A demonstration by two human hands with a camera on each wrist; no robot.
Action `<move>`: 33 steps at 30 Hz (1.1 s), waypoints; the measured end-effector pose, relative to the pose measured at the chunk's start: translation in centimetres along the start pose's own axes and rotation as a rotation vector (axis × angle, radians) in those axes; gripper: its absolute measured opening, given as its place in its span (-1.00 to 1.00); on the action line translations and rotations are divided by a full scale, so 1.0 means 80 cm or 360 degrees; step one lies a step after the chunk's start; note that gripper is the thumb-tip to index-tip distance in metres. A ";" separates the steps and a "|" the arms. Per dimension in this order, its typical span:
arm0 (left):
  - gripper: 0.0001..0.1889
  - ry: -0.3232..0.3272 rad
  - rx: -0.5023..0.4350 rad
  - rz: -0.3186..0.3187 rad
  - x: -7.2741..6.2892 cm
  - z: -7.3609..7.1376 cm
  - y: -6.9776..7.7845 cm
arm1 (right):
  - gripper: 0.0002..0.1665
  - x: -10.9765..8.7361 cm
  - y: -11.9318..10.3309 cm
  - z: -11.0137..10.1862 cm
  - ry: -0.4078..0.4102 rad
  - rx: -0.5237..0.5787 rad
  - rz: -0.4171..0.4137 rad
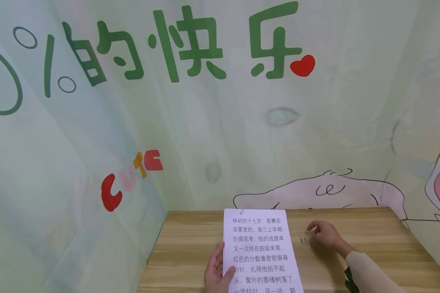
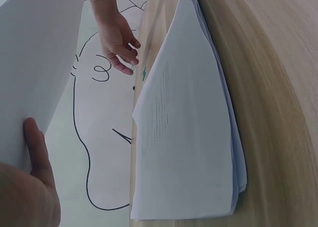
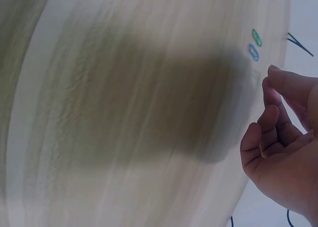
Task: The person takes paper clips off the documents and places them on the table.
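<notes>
My left hand (image 1: 218,270) grips printed sheets (image 1: 260,248) by their left edge, the thumb over the front. A small blue paper clip (image 1: 241,211) sits on their top edge. In the left wrist view, the left hand (image 2: 37,182) holds the raised paper (image 2: 39,53) from behind. My right hand (image 1: 326,235) is above the table, right of the sheets. Its thumb and fingertips pinch a small pale paper clip (image 2: 133,67), which its own fingers hide in the right wrist view. Close by on the wood lie a green paper clip (image 3: 256,37) and a blue paper clip (image 3: 253,52).
Below the raised paper, a pile of printed sheets (image 2: 194,132) lies on the wooden table (image 1: 183,244). A printed curtain (image 1: 220,122) hangs along the table's back and left side, right behind the back edge.
</notes>
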State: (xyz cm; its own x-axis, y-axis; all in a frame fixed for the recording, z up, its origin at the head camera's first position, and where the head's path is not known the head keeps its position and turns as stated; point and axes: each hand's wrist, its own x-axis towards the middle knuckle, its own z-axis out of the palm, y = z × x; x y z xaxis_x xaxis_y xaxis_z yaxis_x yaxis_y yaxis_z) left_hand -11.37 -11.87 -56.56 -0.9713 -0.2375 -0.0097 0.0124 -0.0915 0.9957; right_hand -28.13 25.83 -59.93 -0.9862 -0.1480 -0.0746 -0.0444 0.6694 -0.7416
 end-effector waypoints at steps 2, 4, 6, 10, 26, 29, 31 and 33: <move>-0.18 -0.0008 0.0004 -0.0003 0.001 -0.001 -0.001 | -0.72 -0.001 0.002 0.002 0.0015 -0.0009 -0.0021; -0.18 -0.0009 0.0001 -0.0017 0.001 -0.001 -0.001 | -0.73 -0.003 0.005 0.003 0.0011 -0.0006 -0.0021; -0.17 -0.0008 -0.0001 -0.0021 0.001 -0.001 -0.001 | -0.74 -0.005 0.006 0.004 0.0003 -0.0003 -0.0008; -0.18 -0.0005 -0.0006 0.0014 0.001 -0.001 -0.002 | -0.73 -0.007 0.004 0.005 -0.0004 0.0012 0.0021; -0.16 0.0005 -0.0005 -0.0067 -0.001 -0.003 0.001 | -0.77 -0.009 0.002 0.009 -0.0046 -0.0037 0.0012; -0.17 0.0010 0.0000 -0.0057 -0.001 -0.002 0.001 | -0.78 -0.008 0.002 0.009 -0.0047 -0.0065 0.0012; -0.17 0.0007 -0.0006 -0.0058 -0.001 -0.002 0.001 | -0.78 -0.008 0.001 0.009 -0.0053 -0.0079 0.0005; -0.16 0.0002 -0.0008 -0.0057 -0.001 -0.002 0.000 | -0.78 -0.009 -0.001 0.008 -0.0065 -0.0081 0.0000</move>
State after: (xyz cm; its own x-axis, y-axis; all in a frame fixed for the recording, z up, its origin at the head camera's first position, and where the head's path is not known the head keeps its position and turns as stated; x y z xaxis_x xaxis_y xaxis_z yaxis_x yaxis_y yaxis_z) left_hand -11.24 -12.04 -56.56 -0.9708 -0.2354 -0.0453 -0.0209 -0.1050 0.9943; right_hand -27.35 25.39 -60.22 -0.9789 -0.1769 -0.1026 -0.0535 0.7056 -0.7066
